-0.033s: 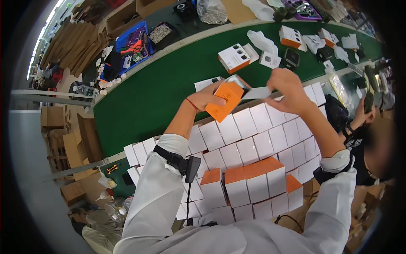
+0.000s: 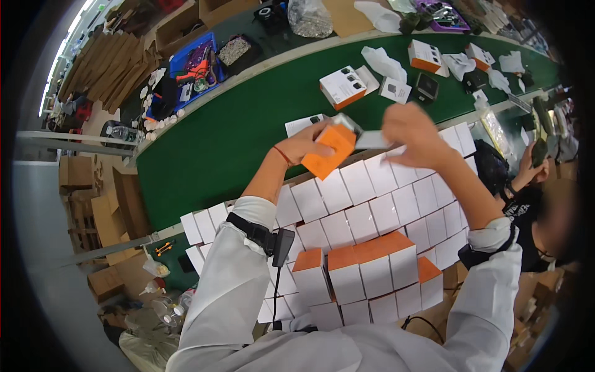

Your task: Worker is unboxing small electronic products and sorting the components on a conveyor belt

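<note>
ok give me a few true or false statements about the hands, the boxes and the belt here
1. The left hand holds an orange box. True.
2. The right hand rests flat on the green belt. False: it is raised at the orange box, over the stacked white boxes.
3. The stacked boxes in front of the person are all orange on top. False: most are white; a few nearest the person have orange tops.
4. A blue tray sits beyond the belt. True.

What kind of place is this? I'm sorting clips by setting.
Likely a packing line in a factory or warehouse: a long green conveyor belt, rows of identical white-and-orange boxes, and flattened cardboard stacked beside it. The left hand holds an orange box.
</note>
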Action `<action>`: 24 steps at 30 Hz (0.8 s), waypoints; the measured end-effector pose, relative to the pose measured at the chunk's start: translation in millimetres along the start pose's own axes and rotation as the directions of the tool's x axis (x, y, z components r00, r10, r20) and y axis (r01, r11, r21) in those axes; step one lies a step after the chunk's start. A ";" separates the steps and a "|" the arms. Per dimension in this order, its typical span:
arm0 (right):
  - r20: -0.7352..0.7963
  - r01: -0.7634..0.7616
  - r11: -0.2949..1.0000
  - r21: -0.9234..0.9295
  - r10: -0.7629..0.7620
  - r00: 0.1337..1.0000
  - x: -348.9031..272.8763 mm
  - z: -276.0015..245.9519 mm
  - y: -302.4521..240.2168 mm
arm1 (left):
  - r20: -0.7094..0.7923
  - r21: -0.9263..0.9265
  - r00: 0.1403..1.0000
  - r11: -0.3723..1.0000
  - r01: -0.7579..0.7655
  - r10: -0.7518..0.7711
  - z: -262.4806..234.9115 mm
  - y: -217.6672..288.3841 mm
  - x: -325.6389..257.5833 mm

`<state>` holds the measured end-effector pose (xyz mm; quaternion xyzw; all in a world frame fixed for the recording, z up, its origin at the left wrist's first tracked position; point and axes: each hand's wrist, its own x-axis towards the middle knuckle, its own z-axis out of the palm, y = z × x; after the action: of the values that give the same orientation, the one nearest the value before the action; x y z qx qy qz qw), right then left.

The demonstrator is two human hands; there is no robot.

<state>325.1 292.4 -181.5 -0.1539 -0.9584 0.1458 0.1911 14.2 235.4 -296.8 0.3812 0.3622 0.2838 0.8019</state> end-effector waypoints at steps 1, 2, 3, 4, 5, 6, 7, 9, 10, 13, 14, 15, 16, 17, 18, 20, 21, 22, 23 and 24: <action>0.078 0.094 0.993 0.064 -0.099 0.992 1.8 14.2 2.0 | 0.010 -0.001 1.000 1.000 -0.009 0.009 -1.6 -5.5 3.6; 0.101 0.066 0.986 0.152 -0.082 0.992 19.3 28.4 -7.7 | -0.197 0.375 0.980 0.926 0.044 0.033 -18.0 -15.9 -6.6; 0.131 0.008 0.976 0.218 -0.037 0.991 22.8 32.2 -19.0 | -0.344 0.681 0.931 0.715 0.159 0.121 -17.8 -15.1 -7.4; 0.141 -0.130 0.939 0.319 0.088 0.986 28.5 45.3 -14.5 | -0.331 0.736 0.911 0.672 0.087 0.245 -25.7 -8.9 -15.8; 0.175 -0.286 0.864 0.414 0.233 0.957 29.2 65.9 -6.9 | -0.435 0.884 0.818 0.351 0.309 0.376 -26.2 -10.0 -14.9; 0.093 -0.343 0.793 0.503 0.345 0.934 30.6 89.7 6.9 | -0.434 0.899 0.814 0.248 0.361 0.387 -18.1 -4.8 -10.9; 0.014 -0.364 0.713 0.599 0.446 0.895 38.0 113.0 19.5 | -0.439 0.896 0.802 0.135 0.422 0.404 -9.8 0.8 -13.9; 0.167 -0.541 0.582 0.607 0.572 0.803 58.8 142.1 34.6 | -0.438 0.899 0.787 0.209 0.385 0.435 -4.0 4.9 -19.3; 0.340 -0.698 0.414 0.584 0.657 0.673 68.7 153.7 33.0 | -0.455 0.888 0.769 0.294 0.353 0.449 -4.0 3.8 -26.6; 0.511 -0.700 0.098 0.708 0.614 0.602 98.1 167.4 1.1 | -0.450 0.892 0.730 0.299 0.339 0.514 2.0 -5.8 -52.9; 0.505 -0.644 0.049 0.763 0.576 0.642 96.7 171.0 2.4 | -0.453 0.890 0.727 0.302 0.341 0.516 4.8 -8.3 -56.0; 0.507 -0.647 0.046 0.761 0.579 0.638 95.6 174.7 3.7 | -0.452 0.891 0.730 0.304 0.338 0.513 6.4 -9.7 -55.9; 0.509 -0.596 -0.039 0.802 0.566 0.648 93.7 177.9 5.6 | -0.451 0.892 0.715 0.297 0.341 0.534 8.1 -11.3 -54.6; 0.512 -0.540 -0.125 0.832 0.549 0.661 92.5 181.7 5.1 | -0.455 0.890 0.697 0.293 0.349 0.554 8.1 -15.7 -55.7; 0.517 -0.546 -0.127 0.828 0.549 0.657 89.5 184.1 5.3 | -0.458 0.889 0.697 0.300 0.347 0.551 6.7 -18.5 -57.0; 0.389 -0.441 -0.089 0.893 0.646 0.657 86.9 182.9 4.9 | -0.443 0.896 0.700 0.304 0.324 0.560 2.8 -18.4 -59.4; 0.391 -0.444 -0.089 0.892 0.644 0.657 88.6 181.1 2.7 | -0.446 0.894 0.698 0.307 0.325 0.560 5.0 -19.2 -59.5; 0.497 -0.621 -0.041 0.783 0.642 0.583 89.7 179.4 0.2 | -0.458 0.888 0.688 0.317 0.332 0.563 9.4 -21.5 -59.2; 0.583 -0.770 0.005 0.638 0.650 0.488 90.4 179.3 -1.6 | -0.467 0.884 0.681 0.325 0.336 0.565 13.7 -21.9 -59.0; 0.613 -0.817 0.006 0.577 0.658 0.438 94.6 181.2 -3.7 | -0.468 0.884 0.679 0.298 0.360 0.566 14.6 -21.6 -59.8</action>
<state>166.5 282.2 -310.1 -0.5077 -0.5416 0.6681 0.0504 -4.8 174.0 -286.1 0.6540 0.7094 0.1955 0.1759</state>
